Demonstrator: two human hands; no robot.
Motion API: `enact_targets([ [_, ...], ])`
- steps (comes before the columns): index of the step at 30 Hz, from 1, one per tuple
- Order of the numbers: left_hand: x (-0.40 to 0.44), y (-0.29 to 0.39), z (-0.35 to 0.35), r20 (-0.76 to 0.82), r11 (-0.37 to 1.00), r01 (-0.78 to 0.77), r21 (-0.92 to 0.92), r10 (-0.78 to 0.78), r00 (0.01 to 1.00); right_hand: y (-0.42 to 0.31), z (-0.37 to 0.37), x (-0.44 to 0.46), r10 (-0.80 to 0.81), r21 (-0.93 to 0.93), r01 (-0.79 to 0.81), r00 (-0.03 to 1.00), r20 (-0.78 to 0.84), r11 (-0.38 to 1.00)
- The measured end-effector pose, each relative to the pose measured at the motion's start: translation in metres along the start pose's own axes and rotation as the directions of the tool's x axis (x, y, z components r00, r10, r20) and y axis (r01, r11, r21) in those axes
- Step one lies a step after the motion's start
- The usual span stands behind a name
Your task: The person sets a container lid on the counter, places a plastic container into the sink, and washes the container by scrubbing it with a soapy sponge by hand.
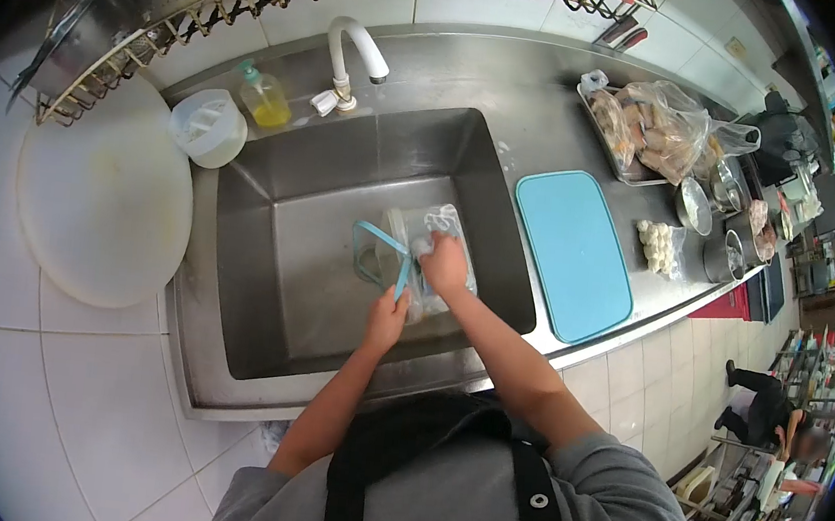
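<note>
Inside the steel sink (pixel 316 326), my left hand (pixel 387 320) is closed around the end of a light-blue strip (pixel 404 271), part of a thin angular blue frame. Against it lies a clear plastic piece (pixel 428 307), perhaps a container; its exact kind is hard to make out. My right hand (pixel 444 263) presses down on the clear plastic with curled fingers. A small whitish thing (pixel 423 247) shows at those fingertips, too small to name. The white faucet (pixel 357 49) stands behind the sink, its spout pointing over the basin.
Right of the sink lies a blue cutting board (pixel 576 256). Beyond it are bagged meat (pixel 651 127) on a tray, a bag of white balls (pixel 657 246) and metal bowls (pixel 694 205). A soap bottle (pixel 265 97) and white tub (pixel 209 128) stand left; another person (pixel 770 410) is far right.
</note>
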State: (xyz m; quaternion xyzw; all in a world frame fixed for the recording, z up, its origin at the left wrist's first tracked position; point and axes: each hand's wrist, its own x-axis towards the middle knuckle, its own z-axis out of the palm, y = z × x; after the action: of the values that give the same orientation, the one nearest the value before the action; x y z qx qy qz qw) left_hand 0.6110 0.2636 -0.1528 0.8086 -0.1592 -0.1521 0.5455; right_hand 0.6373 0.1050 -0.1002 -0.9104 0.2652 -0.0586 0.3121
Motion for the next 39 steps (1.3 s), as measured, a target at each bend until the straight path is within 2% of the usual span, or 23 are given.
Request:
enact_targets([
  [3, -0.008, 0.007, 0.006, 0.025, 0.995, 0.103, 0.014, -0.103, 0.994, 0.006, 0.004, 0.009, -0.122, -0.036, 0.118, 0.987, -0.105, 0.992],
  [6, -0.005, 0.002, 0.007, 0.004, 0.992, 0.123, -0.037, -0.123, 0.992, 0.020, 0.002, -0.039, -0.208, -0.062, 0.203, 0.973, -0.096, 0.977],
  [8, 0.000, 0.008, 0.002, -0.018, 0.996, 0.086, -0.034, -0.087, 0.996, 0.026, -0.011, -0.081, -0.284, 0.004, 0.287, 0.950, -0.132, 0.958],
  [11, 0.001, 0.004, -0.001, -0.006, 0.998, 0.068, 0.005, -0.068, 0.998, 0.038, -0.029, -0.100, -0.202, 0.038, 0.200, 0.978, 0.049, 0.979],
  [15, 0.003, 0.007, 0.000, -0.005, 1.000, 0.030, -0.008, -0.030, 1.000, 0.023, -0.025, -0.065, -0.177, 0.088, 0.179, 0.984, -0.026, 0.980],
  [18, 0.002, 0.014, -0.003, -0.009, 0.998, 0.056, 0.031, -0.056, 0.998, 0.009, -0.016, -0.057, -0.198, 0.083, 0.207, 0.975, -0.104, 0.975],
  [20, -0.001, 0.013, -0.004, 0.005, 0.997, 0.071, 0.035, -0.071, 0.997, 0.017, -0.003, -0.061, -0.228, 0.076, 0.238, 0.966, -0.126, 0.968],
  [22, -0.007, 0.013, -0.002, 0.030, 0.995, 0.085, 0.046, -0.086, 0.996, 0.017, -0.003, -0.054, -0.178, 0.087, 0.188, 0.978, -0.106, 0.978],
  [24, -0.009, 0.013, -0.005, 0.057, 0.994, 0.085, 0.076, -0.089, 0.994, 0.010, -0.004, -0.036, -0.154, 0.083, 0.161, 0.985, -0.079, 0.984],
  [27, -0.012, 0.010, -0.001, 0.062, 0.990, 0.130, 0.045, -0.133, 0.989, 0.011, 0.016, 0.017, -0.192, 0.135, 0.217, 0.965, -0.178, 0.967],
  [30, -0.009, 0.014, -0.003, 0.028, 0.990, 0.116, 0.078, -0.118, 0.993, 0.008, 0.011, 0.034, -0.159, 0.242, 0.134, 0.983, 0.089, 0.961],
  [36, 0.003, 0.005, -0.001, 0.058, 0.994, 0.111, 0.018, -0.112, 0.992, 0.027, -0.007, -0.030, -0.164, 0.121, 0.161, 0.986, 0.012, 0.979],
  [37, 0.001, 0.009, -0.001, 0.075, 0.990, 0.129, 0.051, -0.132, 0.988, 0.026, -0.008, -0.023, -0.172, 0.170, 0.169, 0.985, 0.000, 0.971],
  [39, -0.002, 0.018, -0.007, 0.098, 0.978, 0.162, 0.128, -0.175, 0.980, 0.014, -0.012, 0.003, -0.311, 0.174, 0.324, 0.945, -0.098, 0.930],
])
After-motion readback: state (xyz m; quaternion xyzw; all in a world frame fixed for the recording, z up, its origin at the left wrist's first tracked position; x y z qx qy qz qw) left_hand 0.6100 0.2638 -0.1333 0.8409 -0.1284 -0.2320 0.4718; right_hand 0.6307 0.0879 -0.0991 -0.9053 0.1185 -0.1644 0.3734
